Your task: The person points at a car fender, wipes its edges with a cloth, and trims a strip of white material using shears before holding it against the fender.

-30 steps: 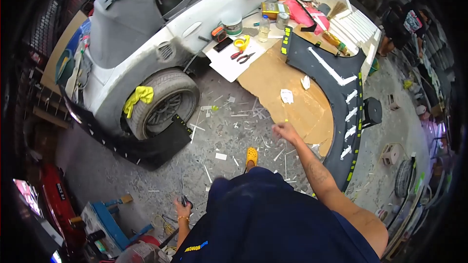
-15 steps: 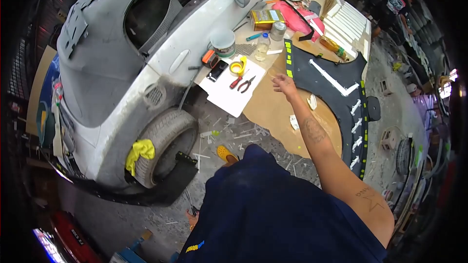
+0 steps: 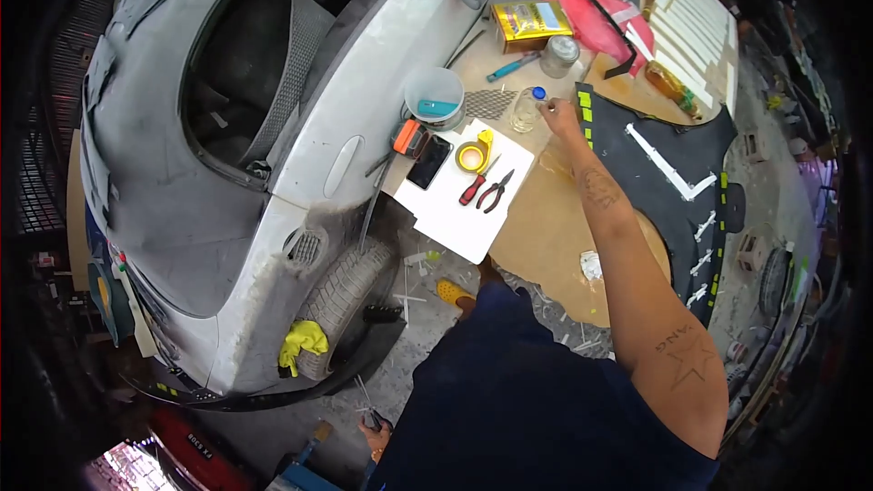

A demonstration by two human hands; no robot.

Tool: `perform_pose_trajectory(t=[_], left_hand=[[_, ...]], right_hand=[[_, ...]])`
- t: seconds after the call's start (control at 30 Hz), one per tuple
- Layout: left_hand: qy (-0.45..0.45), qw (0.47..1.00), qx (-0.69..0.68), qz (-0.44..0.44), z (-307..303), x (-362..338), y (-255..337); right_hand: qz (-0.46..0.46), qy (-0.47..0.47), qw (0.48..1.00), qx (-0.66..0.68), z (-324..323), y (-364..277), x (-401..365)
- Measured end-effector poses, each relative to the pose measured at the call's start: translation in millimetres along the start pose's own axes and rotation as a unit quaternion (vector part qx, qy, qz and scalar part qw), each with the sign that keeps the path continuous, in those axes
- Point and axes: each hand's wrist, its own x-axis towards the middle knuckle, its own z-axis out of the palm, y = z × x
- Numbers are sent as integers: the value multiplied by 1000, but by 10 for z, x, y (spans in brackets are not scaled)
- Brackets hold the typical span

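Observation:
My right hand reaches over the table with its fingers curled together, right beside a clear glass bottle with a blue cap. Whether the fingers touch the bottle or pinch something small is hidden. Low at my left side, my left hand is closed around a dark-handled tool with a thin metallic part pointing up. On a white sheet lie pliers, a red-handled screwdriver, a yellow tape roll and a phone.
Left stands a grey-white car body with a tyre and a yellow cloth. The table holds a clear tub, a jar, a yellow can, pink material and a black panel. Scraps litter the floor.
My right hand has moved from above the brown board to the blue-capped bottle, and its fingers have drawn together. The view has shifted closer. My left hand still holds the dark-handled tool.

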Motion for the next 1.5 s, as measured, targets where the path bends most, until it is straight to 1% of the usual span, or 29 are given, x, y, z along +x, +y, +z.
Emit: perform_pose_trajectory(t=[0.07, 0.1, 0.17, 0.27, 0.33, 0.4, 0.47, 0.5, 0.57, 0.6, 0.67, 0.7, 0.8, 0.83, 0.93, 1.0, 1.03, 1.07, 1.13, 1.23, 1.33, 1.4, 1.43, 1.47, 1.5], left_hand=[[-22, 999, -34, -15, 80, -76, 162], [-15, 999, -15, -32, 128, -47, 219], [-2, 997, 27, -67, 181, 0, 322], [-21, 989, 142, -36, 200, 60, 547], [-17, 993, 110, -39, 240, 81, 913], [-14, 993, 114, -41, 303, 98, 1181], [-17, 987, 157, -39, 316, 152, 1175], [-21, 990, 134, -42, 355, 203, 1192], [-24, 994, 94, -54, 320, 185, 1153], [-23, 995, 84, -41, 304, 167, 1085], [-23, 998, 63, -15, 354, 168, 919], [-23, 998, 44, -28, 351, 125, 899], [-33, 997, 74, -5, 328, 7, 1021], [-8, 991, 123, -48, 326, -106, 983], [-11, 990, 130, -48, 362, -76, 902], [-20, 990, 134, -36, 431, 87, 949], [-27, 990, 139, -25, 482, 218, 988], [-33, 989, 147, -15, 538, 344, 1029], [-41, 987, 156, 8, 591, 583, 1099], [-53, 982, 172, 48, 591, 871, 1142], [-70, 974, 188, 104, 522, 1129, 1137], [-78, 966, 194, 150, 480, 1316, 1106], [-82, 961, 197, 177, 453, 1411, 1076], [-88, 954, 199, 208, 425, 1520, 1020], [-93, 947, 198, 234, 374, 1580, 964]], right_hand=[[2, -17, 999, 36, -6, -22, 69], [9, -16, 999, 39, -16, -51, 98], [-13, -13, 999, 48, -75, -148, 183], [-36, -33, 995, 83, -253, -469, 386], [-49, -56, 992, 104, -287, -661, 562], [-65, -80, 988, 117, -242, -827, 803], [-103, -65, 986, 114, -37, -896, 1021], [-122, -54, 985, 113, 51, -922, 1150], [-121, -44, 982, 136, 215, -1095, 1347], [-120, -42, 981, 149, 319, -1186, 1427], [-118, -48, 983, 134, 497, -1328, 1606], [-117, -51, 984, 126, 582, -1377, 1688], [-82, -39, 994, 67, 928, -1498, 1861], [-75, -49, 995, 50, 1015, -1495, 1888], [-49, -48, 994, 86, 1155, -1555, 1851], [-71, -42, 991, 104, 1257, -1495, 1831], [-67, -41, 993, 88, 1273, -1466, 1802], [-63, -38, 995, 73, 1235, -1469, 1744], [-40, -69, 996, 49, 938, -1541, 1530], [-20, 94, 995, 37, 795, -1581, 1065], [-85, 86, 991, 52, 906, -1205, 588], [-40, -57, 996, 54, 649, -1129, -82], [-14, -68, 997, 44, 633, -1030, -539], [18, -58, 995, 80, 742, -839, -1040], [34, -42, 995, 85, 787, -665, -1578]])
